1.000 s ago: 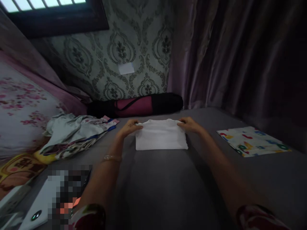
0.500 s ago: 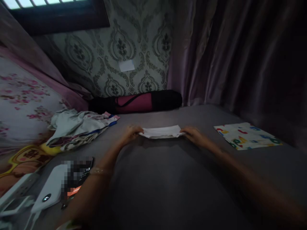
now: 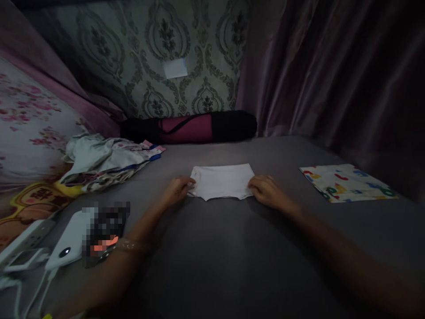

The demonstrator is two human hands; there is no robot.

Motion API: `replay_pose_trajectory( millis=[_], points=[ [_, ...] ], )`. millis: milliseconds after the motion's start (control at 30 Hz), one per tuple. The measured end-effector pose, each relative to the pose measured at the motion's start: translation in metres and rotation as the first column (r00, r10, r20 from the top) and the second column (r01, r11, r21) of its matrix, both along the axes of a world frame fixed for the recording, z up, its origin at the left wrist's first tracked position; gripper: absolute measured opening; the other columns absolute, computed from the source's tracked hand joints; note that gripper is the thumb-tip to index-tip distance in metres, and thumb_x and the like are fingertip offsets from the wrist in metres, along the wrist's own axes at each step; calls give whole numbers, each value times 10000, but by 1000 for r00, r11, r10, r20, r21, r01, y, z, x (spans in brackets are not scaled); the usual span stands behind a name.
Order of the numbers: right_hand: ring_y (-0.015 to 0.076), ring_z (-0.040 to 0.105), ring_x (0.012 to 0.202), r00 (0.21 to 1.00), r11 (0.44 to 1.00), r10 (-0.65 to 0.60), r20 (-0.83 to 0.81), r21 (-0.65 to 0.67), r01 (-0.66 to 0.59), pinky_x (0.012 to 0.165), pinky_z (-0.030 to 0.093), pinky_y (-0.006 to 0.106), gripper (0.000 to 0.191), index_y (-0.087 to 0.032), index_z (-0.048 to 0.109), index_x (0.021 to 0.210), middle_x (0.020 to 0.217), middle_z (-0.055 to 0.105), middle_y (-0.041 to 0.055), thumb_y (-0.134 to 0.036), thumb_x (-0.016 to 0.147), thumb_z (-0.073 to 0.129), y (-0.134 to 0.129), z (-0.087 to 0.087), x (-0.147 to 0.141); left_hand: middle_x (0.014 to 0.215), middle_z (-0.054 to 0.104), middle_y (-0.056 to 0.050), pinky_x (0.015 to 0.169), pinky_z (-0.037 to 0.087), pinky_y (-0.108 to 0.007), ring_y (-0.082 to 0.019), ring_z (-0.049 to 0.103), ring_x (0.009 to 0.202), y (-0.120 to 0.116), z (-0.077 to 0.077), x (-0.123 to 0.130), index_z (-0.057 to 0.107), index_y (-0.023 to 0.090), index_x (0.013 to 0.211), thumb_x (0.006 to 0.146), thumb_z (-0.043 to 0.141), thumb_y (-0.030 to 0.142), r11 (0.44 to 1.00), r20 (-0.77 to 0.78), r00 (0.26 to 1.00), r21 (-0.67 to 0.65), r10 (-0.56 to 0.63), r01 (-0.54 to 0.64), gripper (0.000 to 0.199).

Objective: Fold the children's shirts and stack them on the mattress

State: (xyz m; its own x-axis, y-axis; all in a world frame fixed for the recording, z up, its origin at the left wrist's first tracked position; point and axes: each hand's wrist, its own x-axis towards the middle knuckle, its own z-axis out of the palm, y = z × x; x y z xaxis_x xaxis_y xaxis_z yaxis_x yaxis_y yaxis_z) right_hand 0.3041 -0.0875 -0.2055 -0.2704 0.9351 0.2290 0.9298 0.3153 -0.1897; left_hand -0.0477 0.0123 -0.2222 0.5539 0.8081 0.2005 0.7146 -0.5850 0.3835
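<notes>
A white cloth, folded into a flat, wide piece with a notched near edge, lies on the grey bed sheet. At its left edge, my left hand pinches the fabric with fingers closed. My right hand grips the right edge, its fingers bent together over the cloth. Off to the right of my right hand lies a flat, folded cloth with a colourful print.
A heap of light clothes lies at the left, beside a yellow cushion. Nearer are a white power bank, a phone, a power strip and cables. A black and maroon roll lies along the wall.
The white cloth has gone from a narrow, raised strip to lying flat with its broad face showing. Both hands have come down with it, and the camera view has tilted downward.
</notes>
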Motion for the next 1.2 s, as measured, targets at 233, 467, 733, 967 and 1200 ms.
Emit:
replay_pose_trajectory(
  millis=[233, 467, 733, 967, 1200],
  points=[
    [260, 250, 1428, 999, 995, -26, 31, -93, 29, 1164, 119, 474, 555, -69, 358, 1464, 1526, 352, 128, -272, 957, 257, 57, -6, -76, 1403, 526, -113, 1147, 273, -416, -226, 425, 1345, 7, -5, 89, 507, 144, 1333, 927, 378, 191, 992, -70, 997, 126, -14, 23, 429],
    [276, 215, 1441, 996, 985, -76, 49, -153, 82, 1154, 112, 537, 571, -114, 329, 1487, 1555, 293, 111, -329, 969, 223, 73, -29, -100, 1515, 342, -202, 1148, 224, -471, -319, 280, 1422, 9, -29, 106, 387, 85, 1438, 992, 266, 416, 985, -247, 954, 75, 171, -157, 569],
    [285, 188, 1449, 994, 977, -100, 47, -182, 107, 1158, 98, 543, 581, -96, 311, 1492, 1565, 261, 129, -340, 973, 210, 74, -23, -84, 1491, 385, -201, 1139, 220, -492, -327, 298, 1411, 14, -26, 102, 428, 94, 1409, 982, 273, 441, 963, -225, 943, 168, 245, -210, 571],
    [262, 192, 1450, 991, 967, -119, 60, -221, 130, 1167, 96, 513, 579, -89, 300, 1493, 1565, 260, 128, -329, 972, 217, 72, -25, -77, 1518, 334, -202, 1151, 187, -507, -336, 250, 1431, 19, -28, 95, 384, 69, 1436, 976, 233, 482, 968, -281, 926, 47, 251, -248, 637],
    [236, 194, 1451, 980, 959, -186, 67, -203, 195, 1183, 82, 446, 583, -56, 317, 1479, 1559, 272, 140, -314, 966, 219, 72, -27, -62, 1523, 304, -233, 1141, 208, -507, -352, 238, 1431, 22, -30, 89, 379, 23, 1423, 975, 212, 481, 956, -254, 923, 51, 291, -288, 661]
  ],
)
